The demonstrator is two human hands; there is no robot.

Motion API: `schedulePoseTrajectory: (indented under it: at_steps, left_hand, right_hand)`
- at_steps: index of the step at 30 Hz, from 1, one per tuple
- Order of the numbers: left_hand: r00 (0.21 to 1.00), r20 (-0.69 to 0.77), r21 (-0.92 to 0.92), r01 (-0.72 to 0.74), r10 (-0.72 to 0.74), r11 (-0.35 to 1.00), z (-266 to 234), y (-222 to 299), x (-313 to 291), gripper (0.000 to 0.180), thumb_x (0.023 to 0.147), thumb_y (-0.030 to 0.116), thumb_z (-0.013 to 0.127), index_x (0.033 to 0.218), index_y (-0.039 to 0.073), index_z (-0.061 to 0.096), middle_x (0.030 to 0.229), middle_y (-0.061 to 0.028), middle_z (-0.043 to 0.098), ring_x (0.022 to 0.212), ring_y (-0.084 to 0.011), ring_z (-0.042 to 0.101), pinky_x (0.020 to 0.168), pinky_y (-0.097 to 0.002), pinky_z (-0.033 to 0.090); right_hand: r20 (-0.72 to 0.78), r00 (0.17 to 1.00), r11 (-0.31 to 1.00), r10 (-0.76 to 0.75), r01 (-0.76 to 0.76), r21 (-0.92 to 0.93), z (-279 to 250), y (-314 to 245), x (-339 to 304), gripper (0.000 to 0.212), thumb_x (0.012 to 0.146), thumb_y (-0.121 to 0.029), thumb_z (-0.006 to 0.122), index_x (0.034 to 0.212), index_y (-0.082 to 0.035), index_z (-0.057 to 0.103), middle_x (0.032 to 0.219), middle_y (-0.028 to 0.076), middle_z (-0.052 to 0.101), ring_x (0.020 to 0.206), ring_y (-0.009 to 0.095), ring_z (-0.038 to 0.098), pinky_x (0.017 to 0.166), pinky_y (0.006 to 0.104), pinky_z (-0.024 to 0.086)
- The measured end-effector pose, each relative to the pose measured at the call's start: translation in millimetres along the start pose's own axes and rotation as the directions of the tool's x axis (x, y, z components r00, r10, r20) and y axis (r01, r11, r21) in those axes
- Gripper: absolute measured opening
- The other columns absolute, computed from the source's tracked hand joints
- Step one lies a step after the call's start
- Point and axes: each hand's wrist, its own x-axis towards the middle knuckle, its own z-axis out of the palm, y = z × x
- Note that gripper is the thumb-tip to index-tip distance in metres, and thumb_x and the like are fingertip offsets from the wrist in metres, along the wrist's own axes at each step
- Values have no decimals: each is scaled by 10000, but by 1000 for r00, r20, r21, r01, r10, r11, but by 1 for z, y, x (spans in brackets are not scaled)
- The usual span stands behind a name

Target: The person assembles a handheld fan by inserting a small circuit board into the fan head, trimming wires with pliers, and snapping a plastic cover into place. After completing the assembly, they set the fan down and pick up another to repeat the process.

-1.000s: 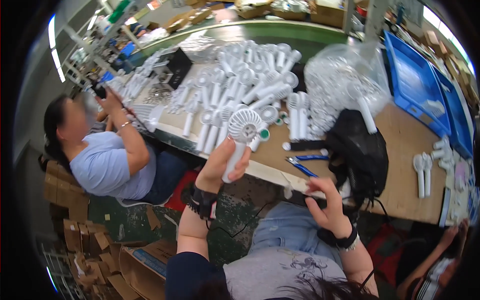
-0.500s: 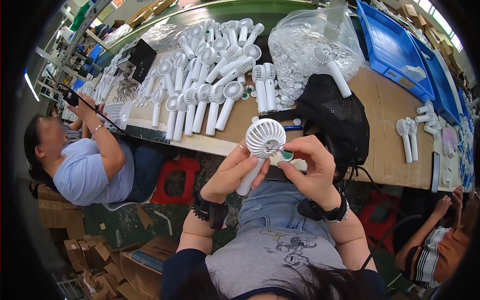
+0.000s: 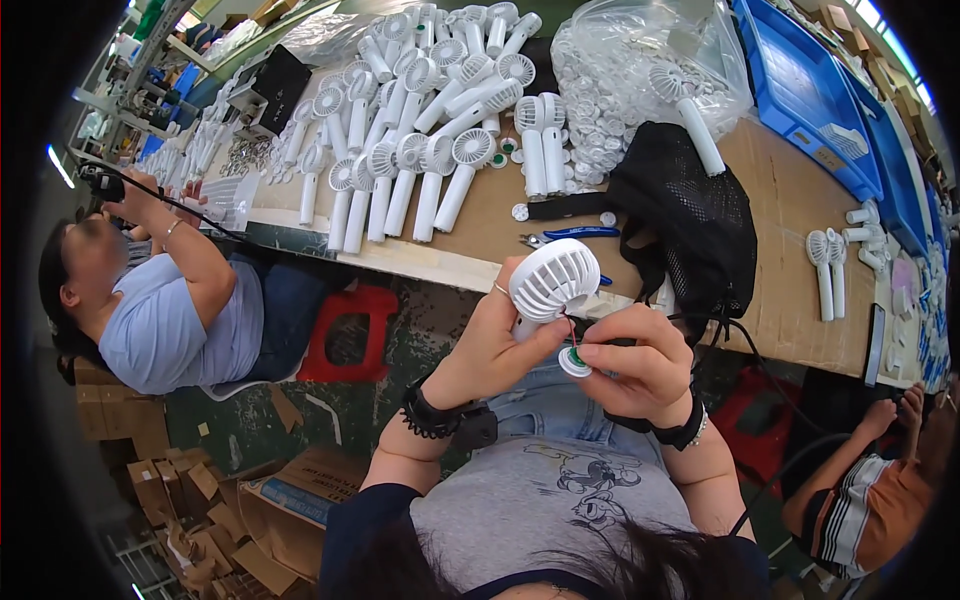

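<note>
My left hand (image 3: 486, 348) is closed round the handle of a white handheld fan (image 3: 556, 278), which is tilted with its slatted round head up. Between the fingertips of my right hand (image 3: 642, 365), just right of and below the fan head, is a small round white cap with a green circuit board (image 3: 574, 362). Thin red and dark wires (image 3: 572, 328) run from the fan to this piece. Most of the fan's handle is hidden by my left hand. Blue-handled cutting pliers (image 3: 578, 232) lie on the table just beyond the fan.
Several white fans (image 3: 400, 150) are heaped at the table's back left. A clear bag of small white parts (image 3: 610, 100) stands behind a black mesh bag (image 3: 690, 210). Blue trays (image 3: 800, 90) lie at far right. People sit left (image 3: 180, 320) and right (image 3: 880, 480).
The fan has tilted and turned, and its handle is more hidden by my left hand. My right hand has lowered slightly, with the cap turned so its white rim shows. The pliers are more exposed.
</note>
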Motion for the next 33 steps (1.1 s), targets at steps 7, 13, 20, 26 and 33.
schedulePoseTrajectory:
  at_steps: [7, 13, 20, 26, 33]
  left_hand:
    - [999, -27, -5, -19, 19, 1000, 3, -3, -3, 483, 847, 77, 609, 1253, 12, 356, 1133, -76, 499, 1046, -127, 480, 895, -281, 393]
    - [1000, -25, -45, -5, 4, 999, 3, -7, -4, 490, 846, 75, 614, 1256, 13, 353, 1136, -74, 502, 1051, -124, 480, 894, -279, 397]
    - [1000, -24, -78, 15, -17, 997, 5, -6, -3, 477, 845, 72, 619, 1247, 29, 366, 1104, -47, 508, 994, -95, 482, 853, -259, 410]
    - [1000, -9, -86, 23, -24, 996, 6, -7, -3, 450, 846, 70, 619, 1226, 38, 382, 1069, -29, 509, 934, -75, 483, 817, -242, 416]
    - [1000, -1, -79, 31, -31, 996, 6, -6, -2, 432, 850, 72, 614, 1217, 38, 389, 1039, -20, 510, 919, -73, 486, 808, -240, 418]
  right_hand:
    - [-27, 999, 1000, -31, 31, 5, 2, 3, -8, 339, 611, 23, 726, 923, -62, 626, 901, 95, 609, 642, 199, 599, 538, 266, 479]
    - [-31, 998, 998, -59, 59, 17, 5, 5, -8, 353, 609, 48, 720, 926, -53, 603, 922, 104, 606, 647, 212, 608, 540, 273, 493]
    - [-9, 993, 993, -114, 114, 2, 6, 7, -9, 366, 611, 51, 721, 937, -42, 585, 928, 108, 608, 656, 226, 615, 545, 291, 509]
    - [16, 987, 986, -159, 160, -55, 5, 8, -12, 361, 615, 43, 726, 934, -39, 578, 923, 107, 611, 667, 233, 621, 557, 295, 516]
    - [-10, 986, 984, -166, 165, -62, 6, 8, -14, 352, 621, 38, 724, 934, -37, 581, 911, 108, 611, 680, 235, 626, 559, 296, 517]
